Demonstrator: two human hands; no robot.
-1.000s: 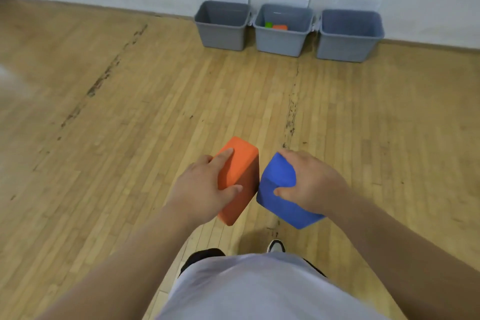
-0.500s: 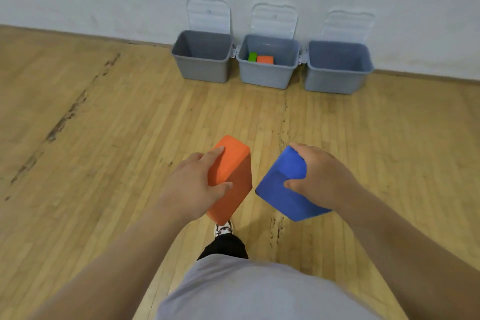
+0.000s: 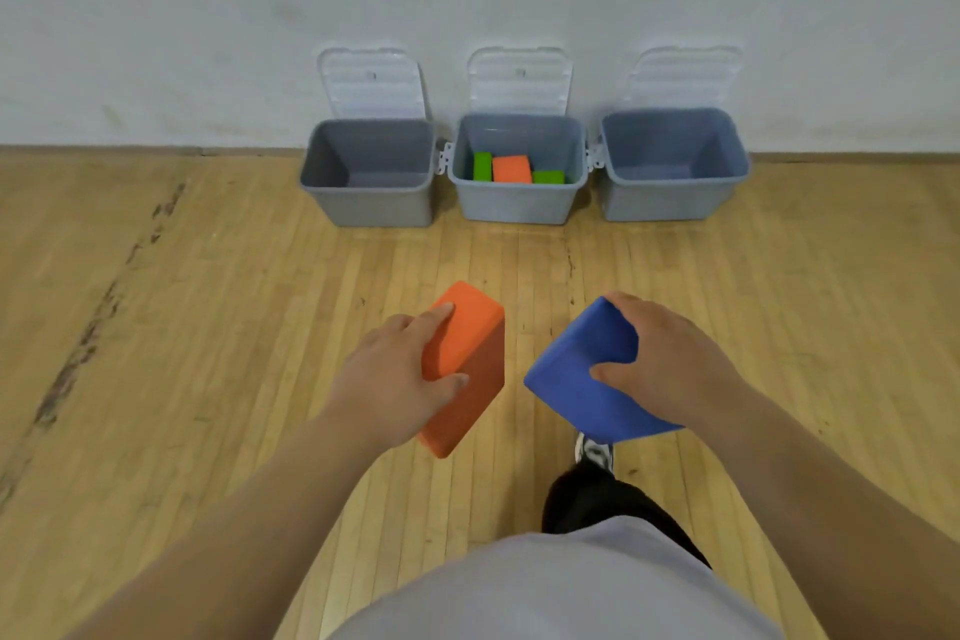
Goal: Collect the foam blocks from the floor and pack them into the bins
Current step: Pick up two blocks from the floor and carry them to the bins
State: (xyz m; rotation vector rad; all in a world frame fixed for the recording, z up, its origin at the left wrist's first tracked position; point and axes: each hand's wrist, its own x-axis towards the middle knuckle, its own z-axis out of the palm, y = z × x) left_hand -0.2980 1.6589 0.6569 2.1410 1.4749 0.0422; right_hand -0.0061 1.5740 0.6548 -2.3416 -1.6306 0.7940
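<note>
My left hand [image 3: 395,374] grips an orange foam block [image 3: 470,369] from its left side, fingers over the top and thumb on the near face. My right hand [image 3: 670,364] grips a blue foam block [image 3: 582,374] from the right, carried tilted. Both blocks are held above the wooden floor, a little apart. Three grey bins stand open against the wall ahead: the left bin [image 3: 371,205] and right bin [image 3: 670,200] show nothing inside, while the middle bin [image 3: 514,208] holds an orange block [image 3: 511,169] and two green blocks [image 3: 482,165].
Each bin's clear lid leans up against the white wall [image 3: 208,16]. Wooden floor [image 3: 208,327] with dark scuff marks stretches between me and the bins. My shoe [image 3: 595,452] and dark trouser leg show below the blue block.
The bins have come closer and more centred in view as I walked toward them. My hands and their two blocks have drifted slightly apart; both grips are unchanged.
</note>
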